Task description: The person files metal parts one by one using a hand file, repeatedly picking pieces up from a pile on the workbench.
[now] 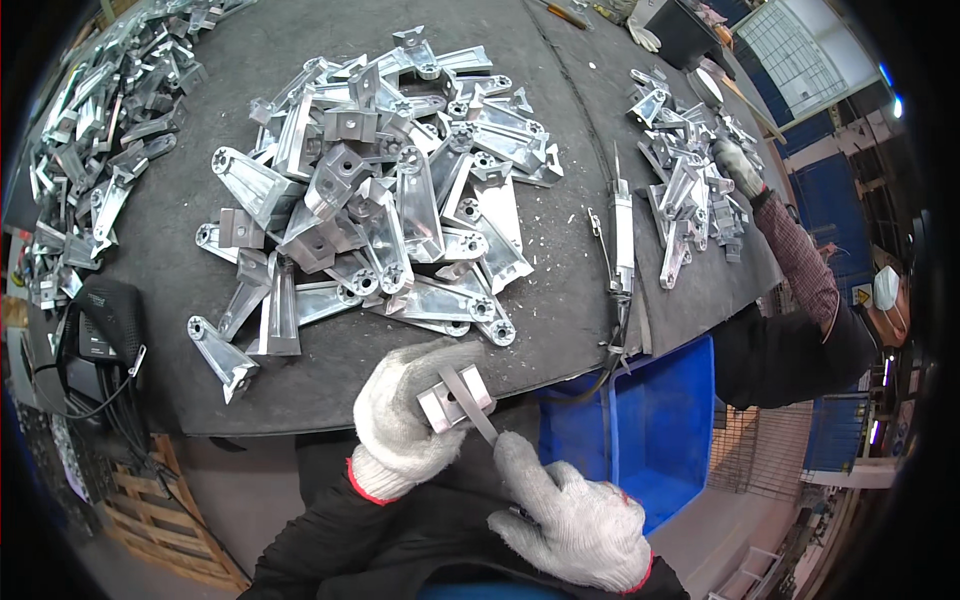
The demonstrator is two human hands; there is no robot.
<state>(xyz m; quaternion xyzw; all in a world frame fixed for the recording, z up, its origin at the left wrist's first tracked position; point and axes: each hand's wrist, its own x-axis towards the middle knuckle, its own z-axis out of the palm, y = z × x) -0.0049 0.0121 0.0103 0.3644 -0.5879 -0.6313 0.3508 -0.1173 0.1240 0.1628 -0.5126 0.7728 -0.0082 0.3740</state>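
My left hand, in a white knitted glove with a red cuff, holds a silver cast metal bracket just off the table's front edge. The bracket's flat end faces up and shows a hole. My right hand, gloved the same way, grips a narrow flat file. Its grey blade lies slanted across the bracket's face, and its rear end is hidden in the glove. Beyond my hands a large heap of similar brackets covers the middle of the table.
The table has a dark mat. More brackets lie far left, by a black corded device. A slim silver tool lies right of the heap. A co-worker's gloved hand touches another pile. Below stands a blue bin.
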